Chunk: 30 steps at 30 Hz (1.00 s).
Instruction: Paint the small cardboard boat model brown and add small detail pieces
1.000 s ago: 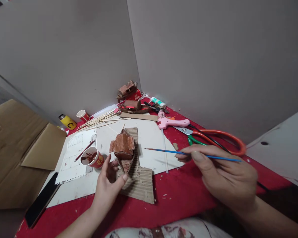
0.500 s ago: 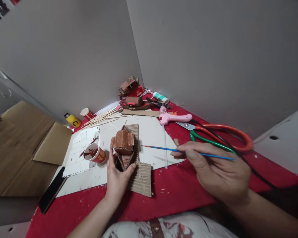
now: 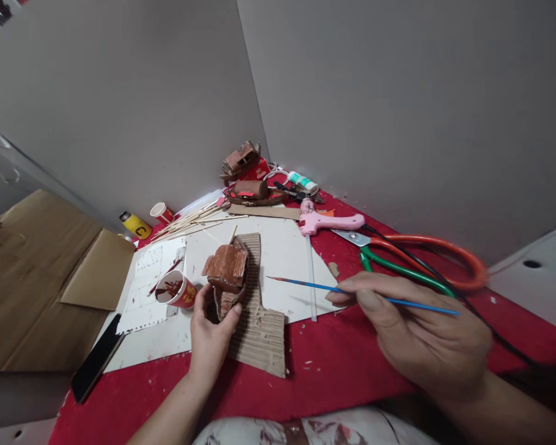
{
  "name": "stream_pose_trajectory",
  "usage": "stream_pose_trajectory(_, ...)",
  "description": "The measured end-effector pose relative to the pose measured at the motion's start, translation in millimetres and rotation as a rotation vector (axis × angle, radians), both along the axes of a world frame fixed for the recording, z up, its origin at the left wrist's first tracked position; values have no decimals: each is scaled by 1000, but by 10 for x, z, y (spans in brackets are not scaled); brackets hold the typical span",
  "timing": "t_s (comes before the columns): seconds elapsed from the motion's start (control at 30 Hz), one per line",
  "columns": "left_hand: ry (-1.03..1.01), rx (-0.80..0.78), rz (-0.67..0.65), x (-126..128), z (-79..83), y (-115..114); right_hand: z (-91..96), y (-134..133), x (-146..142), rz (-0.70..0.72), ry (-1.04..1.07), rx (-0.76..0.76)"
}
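Note:
My left hand grips the near end of a small brown-painted cardboard boat, thumb on one side and fingers on the other. The boat has a curved roof and sits over a piece of corrugated cardboard. Between the thumb and fingers of my right hand is a thin blue paintbrush, its brown tip pointing left, apart from the boat. A paper cup with brown paint inside stands just left of the boat.
Behind are two more model boats, thin wooden sticks and a yellow bottle. A pink glue gun and large scissors lie to the right. At left are a phone and a cardboard box.
My left hand has turned the boat, swinging its near end a little to the left. The right hand with the paintbrush has shifted slightly right and down in view.

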<state>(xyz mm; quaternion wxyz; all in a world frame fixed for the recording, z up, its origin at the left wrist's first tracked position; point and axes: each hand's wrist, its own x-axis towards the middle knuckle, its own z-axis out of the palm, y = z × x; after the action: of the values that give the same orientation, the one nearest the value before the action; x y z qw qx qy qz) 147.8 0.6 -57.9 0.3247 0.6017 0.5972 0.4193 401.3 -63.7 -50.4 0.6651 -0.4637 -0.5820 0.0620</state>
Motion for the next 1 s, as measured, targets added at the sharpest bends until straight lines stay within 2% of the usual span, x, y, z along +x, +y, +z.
stream_pose_trajectory(0.3,-18,7,31,71,-43,13,20,-9,9,13,0,16)
stream_pose_trajectory(0.57,-161,-57,69,76,37,35,37,9,26,18,-3,59)
stream_pose_trajectory(0.77,-256,-90,18,-19,72,18,11,11,34,7,25,75)
stream_pose_trajectory(1.0,-199,-98,22,-42,158,-6,26,-26,25,-23,113,21)
